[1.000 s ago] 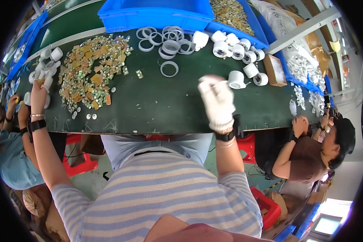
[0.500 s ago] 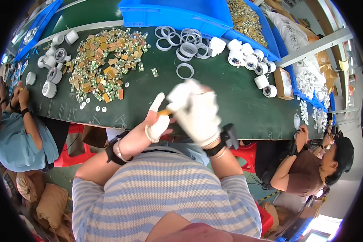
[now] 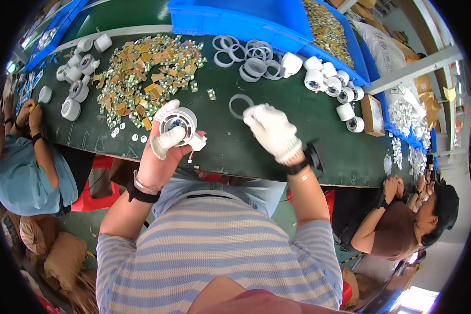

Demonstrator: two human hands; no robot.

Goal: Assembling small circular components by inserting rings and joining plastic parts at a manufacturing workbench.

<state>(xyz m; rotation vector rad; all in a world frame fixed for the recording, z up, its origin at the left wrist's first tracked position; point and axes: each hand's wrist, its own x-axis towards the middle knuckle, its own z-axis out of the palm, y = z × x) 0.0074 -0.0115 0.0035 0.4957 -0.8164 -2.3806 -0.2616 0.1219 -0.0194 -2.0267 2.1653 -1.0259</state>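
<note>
My left hand (image 3: 162,152), in white finger covers, is closed round a white round housing (image 3: 187,116) with a short side neck. The housing's open face is turned up, the thumb pressing inside it, where a small dark and blue part partly shows. A thin lead with a white connector (image 3: 190,158) hangs below. In a white knitted glove, my right hand (image 3: 272,131) rests over the table with its fingers pinched together at the near right edge of a translucent ring (image 3: 232,105). The fingertips hide that part of the ring.
Left lies a pile of small circuit boards (image 3: 146,78), with white housings (image 3: 78,91) beyond. More rings (image 3: 254,68) lie before a blue bin (image 3: 240,26); white units (image 3: 332,83) and a cardboard box (image 3: 372,115) stand right. People sit on both sides.
My hands have moved apart. The left now holds the housing face up, thumb inside; the right has gone rightward from the white item to the single ring.
</note>
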